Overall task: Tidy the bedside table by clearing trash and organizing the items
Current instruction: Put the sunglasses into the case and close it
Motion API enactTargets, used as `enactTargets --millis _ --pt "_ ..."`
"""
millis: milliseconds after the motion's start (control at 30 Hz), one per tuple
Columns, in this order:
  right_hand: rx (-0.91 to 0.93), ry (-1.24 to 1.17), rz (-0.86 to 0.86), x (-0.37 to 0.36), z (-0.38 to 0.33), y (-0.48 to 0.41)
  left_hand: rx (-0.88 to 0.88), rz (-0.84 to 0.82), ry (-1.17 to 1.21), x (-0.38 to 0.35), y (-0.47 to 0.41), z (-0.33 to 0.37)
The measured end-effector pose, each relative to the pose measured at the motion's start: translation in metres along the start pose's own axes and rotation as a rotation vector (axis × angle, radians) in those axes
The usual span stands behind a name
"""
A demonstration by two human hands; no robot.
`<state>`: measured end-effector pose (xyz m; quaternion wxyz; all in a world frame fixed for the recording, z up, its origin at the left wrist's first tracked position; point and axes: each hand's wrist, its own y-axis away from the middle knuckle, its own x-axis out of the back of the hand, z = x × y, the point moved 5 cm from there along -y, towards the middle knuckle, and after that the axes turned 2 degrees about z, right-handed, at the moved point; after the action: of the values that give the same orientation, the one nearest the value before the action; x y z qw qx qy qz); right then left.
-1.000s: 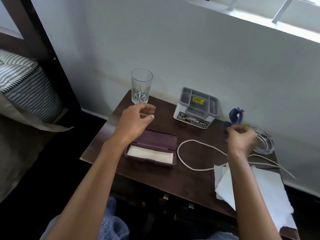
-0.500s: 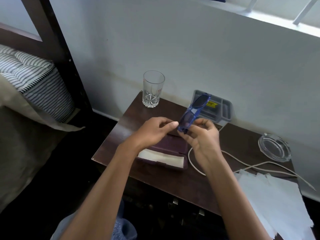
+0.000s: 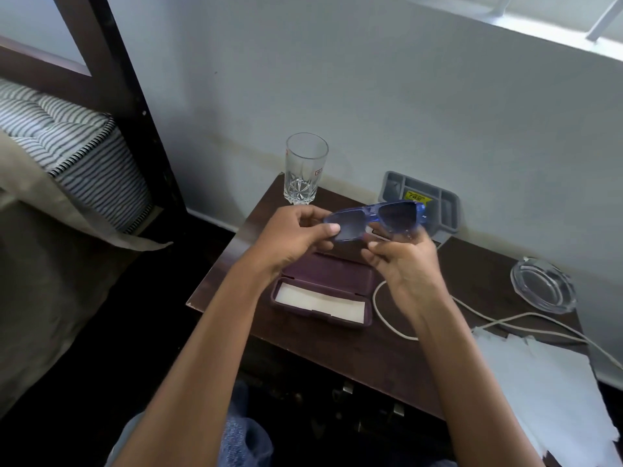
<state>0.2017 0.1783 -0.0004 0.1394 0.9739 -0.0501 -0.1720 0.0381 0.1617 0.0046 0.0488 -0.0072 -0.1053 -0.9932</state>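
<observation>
Head view: you held the blue sunglasses between both hands, your left hand pinching the left lens rim and your right hand curled under the right end. Their long axis ran side to side, roughly parallel to the open purple case on the surface just below, nearer your left hand. The yellow sticker on the grey organizer beyond your right hand was too small to read.
</observation>
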Motion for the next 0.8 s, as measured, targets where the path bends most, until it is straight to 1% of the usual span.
enactTargets --millis 100,167,300,367,433,533,667,800 --pt "0.005 0.003 0.002 0.020 -0.013 0.004 -0.007 0.019 -0.240 0.015 -0.002 -0.004" --pt "-0.026 0.084 -0.030 0.027 -0.015 0.010 0.017 -0.006 -0.333 0.020 -0.003 -0.009" --pt "-0.024 0.473 0.006 0.033 0.000 0.010 0.047 -0.023 -0.497 0.023 -0.005 -0.017" --pt "0.005 0.633 -0.013 0.031 0.007 0.006 0.092 -0.011 -0.562 0.026 -0.005 -0.022" --pt "0.072 0.855 -0.040 0.029 0.007 0.002 0.159 -0.011 -0.615 0.031 -0.005 -0.027" --pt "0.111 1.081 -0.099 0.024 0.009 0.000 0.245 -0.067 -0.698 0.032 -0.002 -0.032" --pt "0.083 1.221 -0.162 0.022 0.017 0.001 0.298 -0.081 -0.721 0.033 -0.003 -0.040" --pt "0.054 1.261 -0.200 0.021 0.020 0.002 0.347 -0.118 -0.763 0.032 -0.003 -0.045"
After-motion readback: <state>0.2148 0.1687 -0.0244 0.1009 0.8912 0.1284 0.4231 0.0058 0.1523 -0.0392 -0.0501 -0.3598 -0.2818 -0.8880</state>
